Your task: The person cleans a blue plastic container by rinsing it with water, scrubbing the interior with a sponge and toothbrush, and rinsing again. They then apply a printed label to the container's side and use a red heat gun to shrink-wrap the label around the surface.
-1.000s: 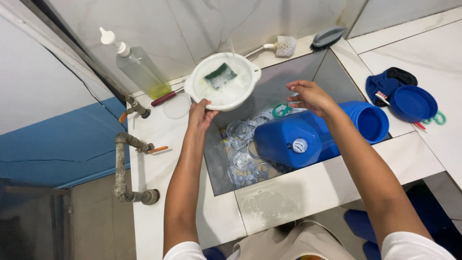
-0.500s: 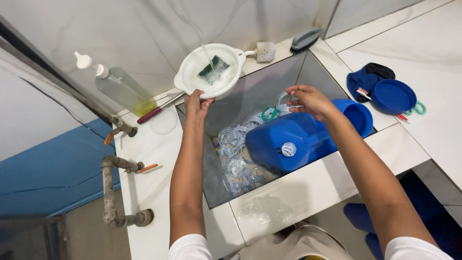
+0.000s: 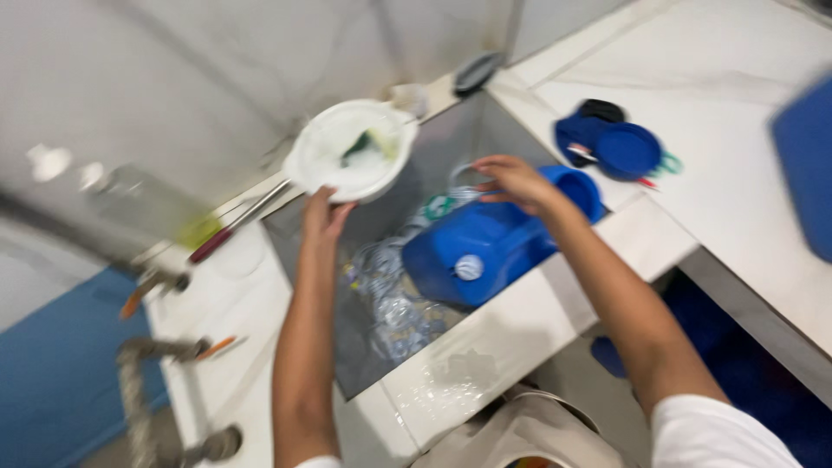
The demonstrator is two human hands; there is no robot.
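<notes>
My left hand [image 3: 324,214] grips the near rim of a white bowl [image 3: 349,148] holding a green sponge and foam, at the sink's back left corner. My right hand [image 3: 513,180] rests over the top of a large blue jug [image 3: 485,247] that lies on its side in the steel sink [image 3: 364,364]; its fingers look curled, and whether they grip anything is unclear in the blur. Clear glassware [image 3: 390,303] lies in the sink under the jug's left side.
Blue lids and a dark cloth [image 3: 611,143] sit on the white counter to the right. A clear bottle of yellow liquid [image 3: 156,204] stands at the left, near a red-handled utensil [image 3: 234,230]. Metal pipework [image 3: 143,381] runs down the lower left. A blue shape [image 3: 802,165] is at the right edge.
The view has swung and blurred, shifting everything right and down. My left hand stays on the bowl's rim and my right hand stays over the jug.
</notes>
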